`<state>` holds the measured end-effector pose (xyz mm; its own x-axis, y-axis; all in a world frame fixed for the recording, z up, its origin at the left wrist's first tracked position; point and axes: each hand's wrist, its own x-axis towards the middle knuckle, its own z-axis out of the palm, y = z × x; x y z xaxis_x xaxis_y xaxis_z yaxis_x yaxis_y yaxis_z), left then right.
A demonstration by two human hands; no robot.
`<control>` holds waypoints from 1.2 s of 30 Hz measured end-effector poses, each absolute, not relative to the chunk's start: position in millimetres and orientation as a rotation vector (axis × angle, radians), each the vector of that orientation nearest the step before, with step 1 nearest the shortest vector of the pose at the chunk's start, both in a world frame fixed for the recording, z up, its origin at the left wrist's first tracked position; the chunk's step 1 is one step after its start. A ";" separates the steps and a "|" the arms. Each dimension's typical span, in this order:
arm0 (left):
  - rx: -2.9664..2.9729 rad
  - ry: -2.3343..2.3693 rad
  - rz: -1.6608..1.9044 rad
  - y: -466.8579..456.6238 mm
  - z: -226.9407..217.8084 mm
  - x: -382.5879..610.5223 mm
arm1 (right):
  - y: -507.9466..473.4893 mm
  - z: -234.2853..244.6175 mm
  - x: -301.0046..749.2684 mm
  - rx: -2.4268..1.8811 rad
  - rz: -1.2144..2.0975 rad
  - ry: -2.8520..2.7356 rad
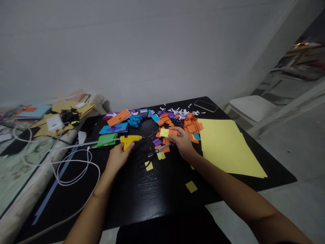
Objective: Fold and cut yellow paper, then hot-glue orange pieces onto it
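Note:
My left hand [119,156] is wrapped round the grip of a yellow hot glue gun [130,138], its nozzle aimed right and a long glue stick [86,144] trailing from its back. Between the fingers of my right hand [182,141] is a small paper piece [165,132], yellow at the left and orange at the right. Below it lies a pair of scissors [149,155] with dark handles. Near the scissors are small yellow paper squares [161,156] and a purple piece [157,142]. Orange folded pieces [192,124] are heaped just beyond my right hand.
Large yellow sheets [225,145] cover the table's right side, with a phone [206,105] behind. Green [108,139], blue [113,128] and orange [118,117] papers sit at the back left. A white cable [98,169] loops along the left. White paper scraps [179,113] lie near the wall.

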<state>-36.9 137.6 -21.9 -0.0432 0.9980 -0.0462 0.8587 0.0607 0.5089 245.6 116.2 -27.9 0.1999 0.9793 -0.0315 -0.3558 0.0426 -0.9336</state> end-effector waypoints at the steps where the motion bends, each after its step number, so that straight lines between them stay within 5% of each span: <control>1: 1.864 2.002 0.426 139.0 -20.1 -37.1 | 118.0 -26.5 248.7 -1.015 1.200 -0.768; 13: 2.055 2.236 -0.003 131.3 3.2 -24.2 | 133.8 -14.6 276.4 -0.909 1.019 -0.603; 21: 2.753 1.788 0.158 155.8 32.1 71.5 | 134.6 -14.5 276.8 -0.913 0.985 -0.637; 36: 2.655 1.649 0.169 245.6 6.9 140.6 | 131.5 -16.9 267.1 -0.933 1.080 -0.552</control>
